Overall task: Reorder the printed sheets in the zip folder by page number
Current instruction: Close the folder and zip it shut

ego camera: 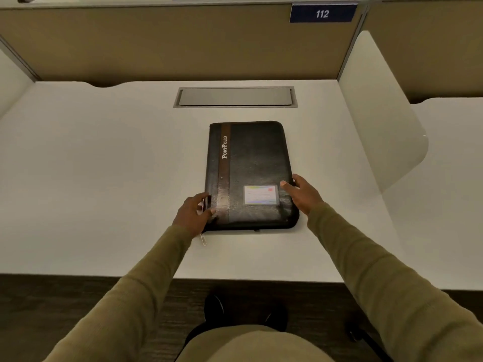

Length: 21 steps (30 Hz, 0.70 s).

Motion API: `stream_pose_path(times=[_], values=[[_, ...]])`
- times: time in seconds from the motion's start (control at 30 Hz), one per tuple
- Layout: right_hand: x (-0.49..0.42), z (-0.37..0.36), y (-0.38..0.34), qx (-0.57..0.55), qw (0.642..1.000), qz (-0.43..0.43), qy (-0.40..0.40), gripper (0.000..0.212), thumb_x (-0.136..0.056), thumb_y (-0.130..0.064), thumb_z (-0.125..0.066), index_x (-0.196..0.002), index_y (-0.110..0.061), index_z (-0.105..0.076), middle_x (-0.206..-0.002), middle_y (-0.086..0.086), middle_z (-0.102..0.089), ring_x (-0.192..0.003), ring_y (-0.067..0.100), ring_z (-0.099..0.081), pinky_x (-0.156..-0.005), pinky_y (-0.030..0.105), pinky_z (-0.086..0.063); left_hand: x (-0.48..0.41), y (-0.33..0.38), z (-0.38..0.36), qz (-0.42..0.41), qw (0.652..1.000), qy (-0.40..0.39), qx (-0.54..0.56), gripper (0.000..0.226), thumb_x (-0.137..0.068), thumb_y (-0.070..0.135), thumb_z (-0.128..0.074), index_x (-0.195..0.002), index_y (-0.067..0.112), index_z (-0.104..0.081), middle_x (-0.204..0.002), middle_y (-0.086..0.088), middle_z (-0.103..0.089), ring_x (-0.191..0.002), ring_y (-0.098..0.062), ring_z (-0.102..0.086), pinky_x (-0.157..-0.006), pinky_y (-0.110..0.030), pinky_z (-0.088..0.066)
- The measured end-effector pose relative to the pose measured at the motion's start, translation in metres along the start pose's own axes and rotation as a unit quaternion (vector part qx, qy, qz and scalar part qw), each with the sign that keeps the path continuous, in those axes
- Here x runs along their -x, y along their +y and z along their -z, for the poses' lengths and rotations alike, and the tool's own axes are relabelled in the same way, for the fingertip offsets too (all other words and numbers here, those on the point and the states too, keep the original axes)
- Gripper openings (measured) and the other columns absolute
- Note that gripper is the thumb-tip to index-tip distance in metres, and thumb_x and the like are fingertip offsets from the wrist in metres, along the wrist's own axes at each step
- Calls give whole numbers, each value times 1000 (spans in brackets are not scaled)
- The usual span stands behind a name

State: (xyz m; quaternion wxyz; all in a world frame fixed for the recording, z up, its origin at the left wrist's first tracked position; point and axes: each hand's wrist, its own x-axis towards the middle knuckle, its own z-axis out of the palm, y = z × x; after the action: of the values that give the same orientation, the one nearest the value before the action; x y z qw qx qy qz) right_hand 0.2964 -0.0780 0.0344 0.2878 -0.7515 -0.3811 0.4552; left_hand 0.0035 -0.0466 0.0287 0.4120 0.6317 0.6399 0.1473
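A black zip folder (251,173) lies flat and zipped closed on the white table (104,165), its long side running away from the person. The word "PortFolio" runs along a brown stripe (224,163) near the folder's left edge. A clear card window (260,195) sits on the cover toward the folder's near right corner.

The left hand (192,214) grips the folder at its near left corner, with the thumb on the cover and the fingers curled round the spine edge. The right hand (303,192) rests against the folder's right edge, beside the card window. Its thumb lies on the cover and its fingers are loosely extended along the side, not clenched.

A metal zipper pull (203,240) lies on the table just off the folder's near left corner, below the left hand. Beyond the folder's far edge a grey hatch (235,97) is set into the table. Farther behind the folder stands a tan partition (156,43), which carries a blue sign (323,13) reading 112. Both arms wear olive sleeves (366,270).
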Motion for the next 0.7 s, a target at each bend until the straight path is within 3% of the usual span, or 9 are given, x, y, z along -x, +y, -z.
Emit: stream_pose_path(times=[0.07,0.13,0.23,0.33,0.5,0.6,0.7], values=[[15,-12,-1,58,995,34,74,65,-97,-42,-61,-152,-14,-39,-147,8,-48,-135,29,-47,-111,35,-36,11,-11,5,4,1000,12,20,42,-94,26,-64,-135,22,-53,-121,-5,-60,-103,-17,-58,-86,-31,-52],[37,-30,5,90,977,126,147,53,-96,-32,-65,-142,-11,-51,-137,11,-55,-125,28,-53,-104,30,-40,22,-22,7,6,1000,14,17,36,-93,29,-64,-128,22,-57,-107,-1,-64,-95,-14,-59,-80,-28,-49],[60,-69,16,91,971,189,116,28,-94,-25,-67,-118,-11,-65,-113,5,-63,-100,20,-63,-92,38,-55,35,-37,7,6,1000,-5,19,33,-90,28,-68,-122,24,-61,-98,2,-65,-88,-11,-59,-74,-19,-43],[82,-113,18,105,973,197,54,12,-93,-28,-66,-97,-18,-71,-91,-5,-69,-77,11,-64,-77,40,-57,38,-46,5,11,1000,-8,-20,31,-86,25,-73,-116,22,-64,-95,0,-64,-82,-10,-57,-74,-18,-44],[97,-171,15,174,975,135,-20,28,-93,-39,-66,-117,-25,-68,-107,-7,-68,-96,11,-63,-89,31,-51,37,-56,2,-18,994,-4,-109,23,-93,21,-63,-114,14,-67,-112,-4,-63,-99,-16,-57,-84,-20,-39],[96,-193,12,232,960,157,-5,35,-95,-41,-61,-126,-24,-61,-115,-4,-60,-105,15,-58,-88,34,-50,36,-61,5,-61,991,-19,-114,21,-94,18,-62,-113,13,-68,-111,-4,-64,-100,-17,-58,-83,-19,-38],[90,-207,10,292,938,180,45,31,-98,-39,-55,-120,-18,-61,-117,4,-58,-106,23,-58,-80,37,-50,34,-64,8,-103,987,-43,-112,18,-93,16,-62,-109,13,-68,-106,-3,-64,-94,-14,-56,-82,-19,-39]])
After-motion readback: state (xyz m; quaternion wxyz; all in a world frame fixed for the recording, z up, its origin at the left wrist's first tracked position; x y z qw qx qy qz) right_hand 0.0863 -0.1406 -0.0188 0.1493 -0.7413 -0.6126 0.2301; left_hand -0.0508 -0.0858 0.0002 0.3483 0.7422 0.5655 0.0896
